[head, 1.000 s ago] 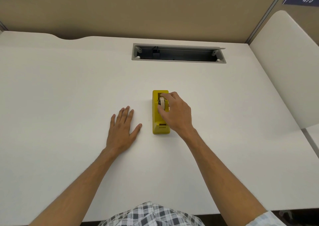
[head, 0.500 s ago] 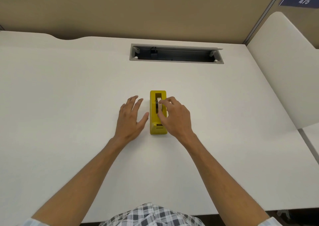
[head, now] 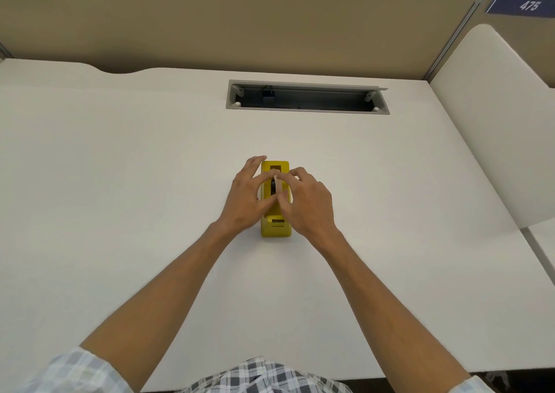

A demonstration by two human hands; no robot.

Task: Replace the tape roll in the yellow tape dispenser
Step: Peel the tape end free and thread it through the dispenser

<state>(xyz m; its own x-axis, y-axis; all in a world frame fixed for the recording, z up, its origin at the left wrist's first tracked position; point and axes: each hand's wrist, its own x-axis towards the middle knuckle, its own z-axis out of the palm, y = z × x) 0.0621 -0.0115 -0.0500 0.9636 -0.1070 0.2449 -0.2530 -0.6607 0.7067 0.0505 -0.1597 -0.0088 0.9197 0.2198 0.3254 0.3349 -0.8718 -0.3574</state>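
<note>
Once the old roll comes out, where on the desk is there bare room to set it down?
Bare desk lies wide to the left of the left hand, and to the right of the right hand up to the side panel. It is crowded only at the tape dispenser, where both hands meet over the tape roll.

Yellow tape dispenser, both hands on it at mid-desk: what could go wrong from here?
1. The right hand pinches the narrow pale tape roll only with its fingertips; the roll could slip and fall back into the slot.
2. The left hand only rests against the yellow plastic tape dispenser; pulling the roll up may lift or tip it on the smooth white desk.
</note>
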